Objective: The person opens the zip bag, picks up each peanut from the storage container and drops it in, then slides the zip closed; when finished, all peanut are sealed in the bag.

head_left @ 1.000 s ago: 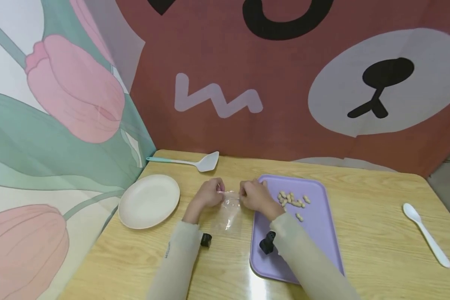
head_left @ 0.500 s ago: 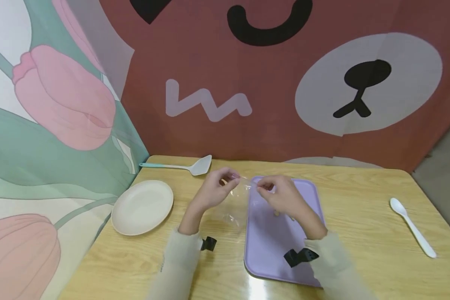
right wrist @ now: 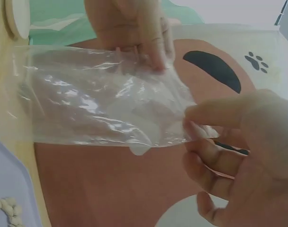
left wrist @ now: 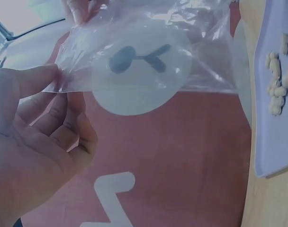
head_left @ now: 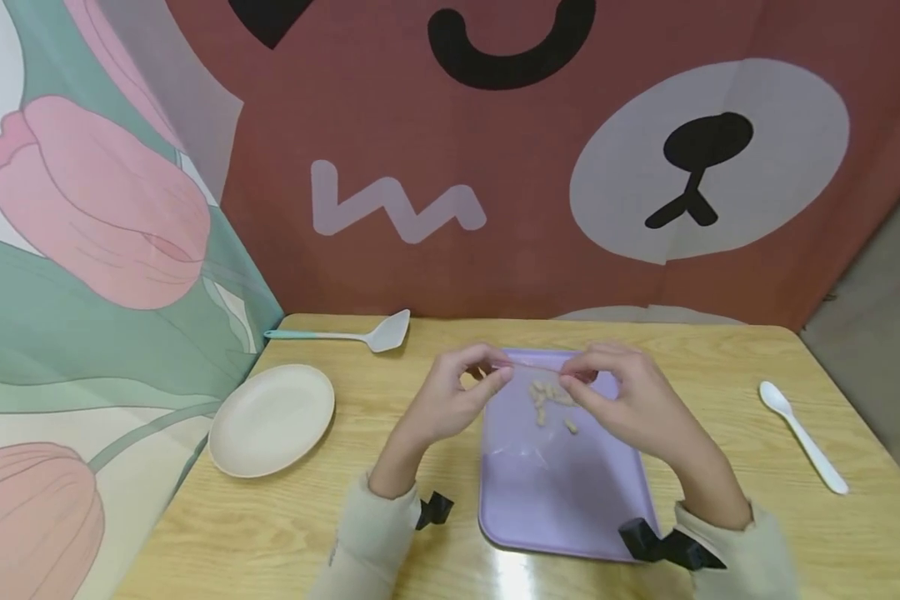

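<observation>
A clear plastic bag (right wrist: 87,104) hangs between my two hands, held up over the purple tray (head_left: 570,517). My left hand (head_left: 457,396) pinches one top corner between thumb and fingers. At the opposite corner my right hand (head_left: 633,400) pinches the rim in the same way. The bag's top edge is stretched in a line between them. In the left wrist view the clear film (left wrist: 201,61) looks flat and creased, with nothing in it. Several peanuts in their shells (head_left: 547,392) lie on the far half of the tray, seen through the film in the head view.
A cream plate (head_left: 273,421) stands on the table's left side. Behind it lies a spatula (head_left: 387,332) with a pale blade and turquoise handle. On the far right is a white spoon (head_left: 802,437). A patterned cloth wall (head_left: 390,275) rises behind the table.
Both hands have lifted the bag from the table left of the tray and carried it right, over the tray. They have moved farther apart. The head view has shifted slightly.
</observation>
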